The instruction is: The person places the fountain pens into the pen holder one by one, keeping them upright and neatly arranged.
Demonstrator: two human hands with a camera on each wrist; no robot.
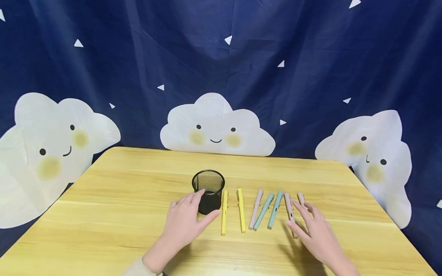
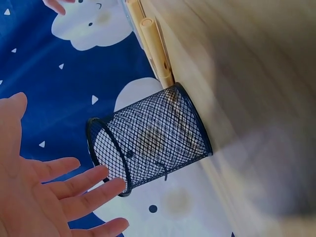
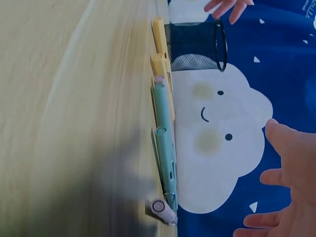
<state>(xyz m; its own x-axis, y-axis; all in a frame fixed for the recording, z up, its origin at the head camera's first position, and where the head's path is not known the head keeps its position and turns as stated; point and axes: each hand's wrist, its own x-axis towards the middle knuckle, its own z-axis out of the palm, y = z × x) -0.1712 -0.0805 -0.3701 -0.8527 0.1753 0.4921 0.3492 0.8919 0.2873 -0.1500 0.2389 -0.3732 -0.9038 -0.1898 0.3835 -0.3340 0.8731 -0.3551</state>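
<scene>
My left hand point(image 1: 183, 220) hovers by a black mesh pen cup point(image 1: 209, 204), fingers spread and loosely extended near its rim. In the left wrist view the fingertips overlap the rim of the upright cup, and the palm holds nothing. To the cup's right lie two yellow pens point(image 1: 241, 210), a lilac pen point(image 1: 256, 209) and two teal pens point(image 1: 275, 209). My right hand point(image 1: 318, 235) is over two more lilac pens point(image 1: 288, 201) at the row's right end, partly hiding them. Its fingers are apart, with nothing gripped; the right wrist view shows it above the pens.
The pens lie side by side, roughly lengthwise, on a light wooden table point(image 1: 131, 200). Behind the table's far edge hangs a dark blue curtain point(image 1: 194, 64) with smiling white clouds and small white triangles.
</scene>
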